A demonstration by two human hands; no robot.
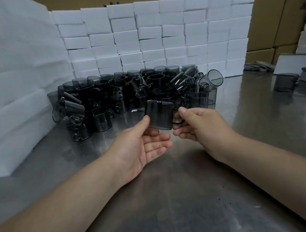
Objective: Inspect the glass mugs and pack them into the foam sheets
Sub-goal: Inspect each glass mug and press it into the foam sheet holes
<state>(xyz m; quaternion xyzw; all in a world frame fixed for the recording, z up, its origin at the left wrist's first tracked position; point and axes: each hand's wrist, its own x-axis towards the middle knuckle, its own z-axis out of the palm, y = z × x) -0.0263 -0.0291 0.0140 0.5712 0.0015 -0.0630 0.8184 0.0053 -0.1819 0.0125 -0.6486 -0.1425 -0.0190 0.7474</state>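
Left hand (144,145): palm up, thumb on the side of a smoked glass mug (159,114), fingers loosely spread under it. Right hand (197,126): pinches the mug's handle; fingertips hidden behind it. The mug is tilted, held above the middle of the steel counter (177,199). Mug pile (122,92) toward the back edge, overlapping too much to count. Foam blocks (158,39) walled behind it, foam sheets (11,84) at the left edge, cropped. Lone mug (285,82) at the right edge.
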